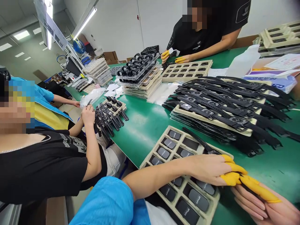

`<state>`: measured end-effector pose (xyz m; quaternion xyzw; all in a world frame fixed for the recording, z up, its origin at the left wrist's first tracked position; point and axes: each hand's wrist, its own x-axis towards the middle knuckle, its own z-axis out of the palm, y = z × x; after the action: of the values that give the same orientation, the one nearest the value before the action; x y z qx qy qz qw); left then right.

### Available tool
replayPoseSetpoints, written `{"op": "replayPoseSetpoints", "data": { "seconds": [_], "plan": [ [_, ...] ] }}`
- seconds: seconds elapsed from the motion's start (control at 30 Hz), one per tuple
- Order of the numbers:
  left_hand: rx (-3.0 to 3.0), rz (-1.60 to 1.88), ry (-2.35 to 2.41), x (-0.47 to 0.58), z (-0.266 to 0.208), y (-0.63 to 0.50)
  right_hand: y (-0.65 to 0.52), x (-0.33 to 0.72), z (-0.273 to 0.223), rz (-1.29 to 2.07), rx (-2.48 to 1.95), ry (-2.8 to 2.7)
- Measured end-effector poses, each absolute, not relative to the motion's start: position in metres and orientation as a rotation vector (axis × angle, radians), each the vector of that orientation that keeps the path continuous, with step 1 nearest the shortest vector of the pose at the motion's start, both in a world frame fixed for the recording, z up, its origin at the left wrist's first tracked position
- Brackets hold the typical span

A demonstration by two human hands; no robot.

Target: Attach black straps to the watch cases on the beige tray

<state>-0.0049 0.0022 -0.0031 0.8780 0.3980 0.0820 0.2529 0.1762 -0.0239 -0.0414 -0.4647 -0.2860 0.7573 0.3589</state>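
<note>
Both hands meet at the lower right, with yellow finger covers on several fingers. My left hand [217,170] reaches over a cream tray [231,155] and pinches the end of a black watch strap [252,192]. My right hand [264,200] grips the same strap between thumb and fingers; much of the strap is hidden. In the tray's compartments sit several dark square watch faces [198,200] with printed film. A black watch [199,140] with its band lies across the tray's far right part, partly behind my left hand.
Beyond the tray, stacked trays hold many black watches [206,111] with bands stretched out. A co-worker [201,37] handles parts behind another cream tray [187,70]. On the left, a second co-worker [77,156] works beside strapped watches [110,115]. Stacked clear trays [140,78] stand mid-table.
</note>
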Motion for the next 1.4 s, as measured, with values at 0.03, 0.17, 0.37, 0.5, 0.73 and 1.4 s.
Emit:
{"op": "replayPoseSetpoints", "data": {
  "seconds": [0.03,0.17,0.37,0.5,0.73,1.4],
  "plan": [
    [2.391,0.238,1.069,-0.006,-0.001,0.002,-0.024,0.175,-0.036,1.968,-1.249,-0.703],
    [2.235,0.439,1.025,-0.007,0.008,-0.002,-0.027,0.171,-0.015,1.906,-1.204,-0.772],
    [2.098,0.5,1.282,-0.023,0.03,-0.003,-0.015,0.184,-0.025,1.383,-1.188,-1.47],
    [2.21,0.25,1.503,-0.06,0.056,0.013,-0.006,0.194,-0.033,0.992,-1.185,-1.816],
    [2.459,-0.304,1.599,-0.11,0.073,0.048,-0.008,0.154,-0.048,0.555,-1.317,-1.974],
    [2.454,-0.434,1.773,-0.134,0.036,0.035,0.019,0.269,-0.042,0.297,-1.881,-2.073]
  ]
}}
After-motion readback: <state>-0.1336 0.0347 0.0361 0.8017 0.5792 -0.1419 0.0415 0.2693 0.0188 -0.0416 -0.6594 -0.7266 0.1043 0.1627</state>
